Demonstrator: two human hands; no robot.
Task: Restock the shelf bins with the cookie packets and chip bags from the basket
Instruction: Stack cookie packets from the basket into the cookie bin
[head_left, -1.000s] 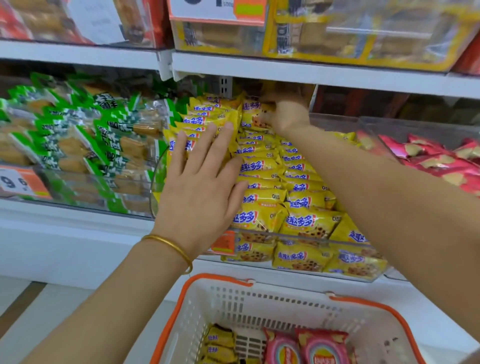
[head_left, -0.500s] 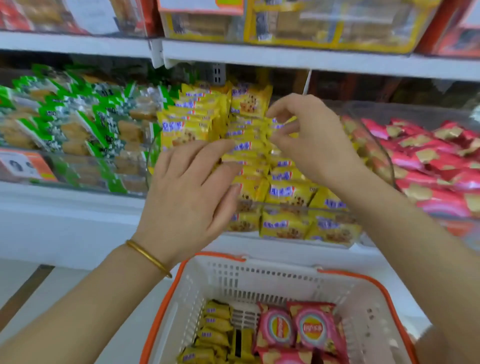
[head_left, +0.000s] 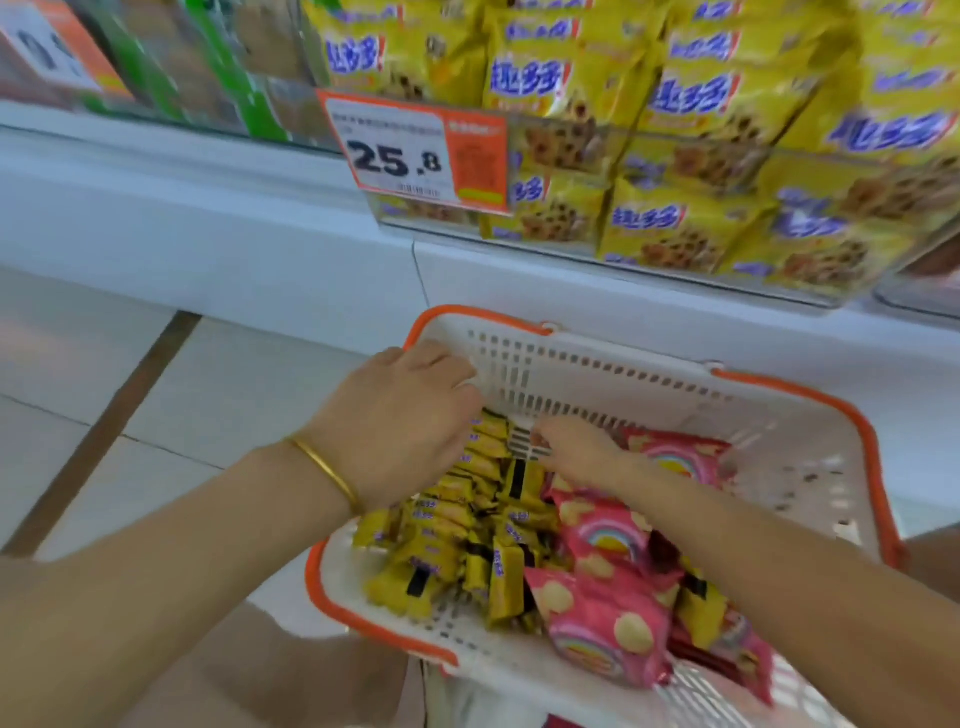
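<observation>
A shop aisle seen from above, looking down. At far left, a pale tiled floor (head_left: 104, 353) crossed by a dark strip (head_left: 130, 405). Above it runs a white shelf ledge (head_left: 208, 218), and on that ledge, at upper left, sit blurred green packets (head_left: 228, 88) with an orange tag (head_left: 62, 57) in front.

Moving right, an orange and white price label (head_left: 415, 150) reading 25.8 is fixed to the front of a clear shelf bin (head_left: 675, 267). The bin is packed with yellow packets (head_left: 727, 104) showing biscuit pictures.

Below the ledge sits a white slatted basket (head_left: 810, 400) with an orange rim. The left hand (head_left: 405, 421), a gold bangle (head_left: 327, 470) on its wrist, reaches into the basket's left side, knuckles up, fingers curled down among the small yellow cookie packets (head_left: 457, 540); whether it grips one cannot be told. Just right of it, the right hand (head_left: 576, 452) rests low in the basket where the cookie packets meet the pink chip bags (head_left: 608, 597). Its fingers point towards the left hand, and their grip is too blurred to tell. The chip bags fill the basket's right half.
</observation>
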